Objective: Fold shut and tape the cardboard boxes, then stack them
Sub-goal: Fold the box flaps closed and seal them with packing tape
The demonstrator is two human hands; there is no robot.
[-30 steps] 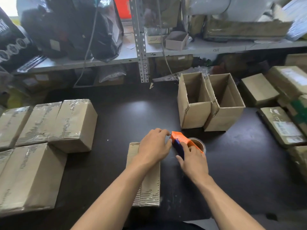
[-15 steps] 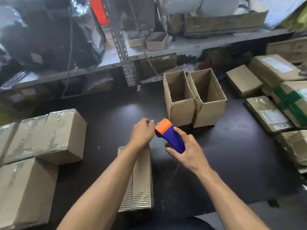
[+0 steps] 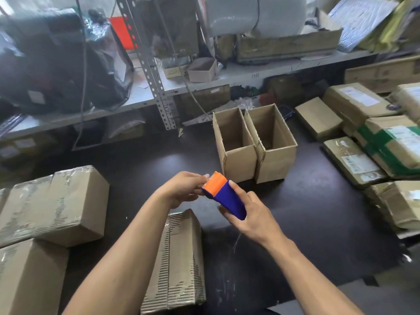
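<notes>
Lifted off the desk (image 3: 318,212) since a second ago, the dispenser (image 3: 223,195) hangs above the taped box (image 3: 179,264). Left hand (image 3: 181,189) pinches its orange end; right hand (image 3: 247,214) grips its blue body. Two open boxes (image 3: 254,144) stand just behind.

Single head-worn view, angled forward and down over the dark table (image 3: 318,212), hands close below

Two bare forearms reaching in from below, no sleeves in sight, left hand (image 3: 181,189) bare, right hand (image 3: 250,214) bare, no gloves, rings or watch showing
</notes>
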